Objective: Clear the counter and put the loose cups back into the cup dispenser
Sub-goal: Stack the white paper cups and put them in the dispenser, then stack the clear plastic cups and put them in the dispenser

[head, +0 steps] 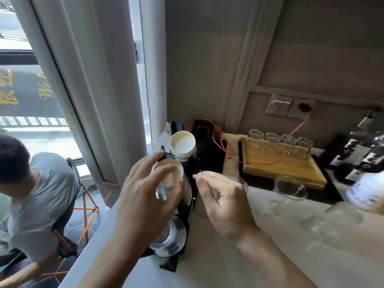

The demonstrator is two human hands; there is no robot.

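cups [168, 171] sit stacked in the dispenser [188, 206] at the worktop [239, 265] edge, left hand [143, 196] open around them to steady, right hand [223, 201] loosely curled, empty (clear cups [291, 187] wait nearby).

Daylight is admitted through the window [31, 129] at left; the wall stays dim. Right edges are blurred and lines are bowed by wide-angle distortion.

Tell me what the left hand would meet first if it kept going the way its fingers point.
Probably the white paper cup standing in the black cup dispenser. The left hand is spread open with its fingers already curling round that cup's rim; whether they touch it is unclear from this single view.
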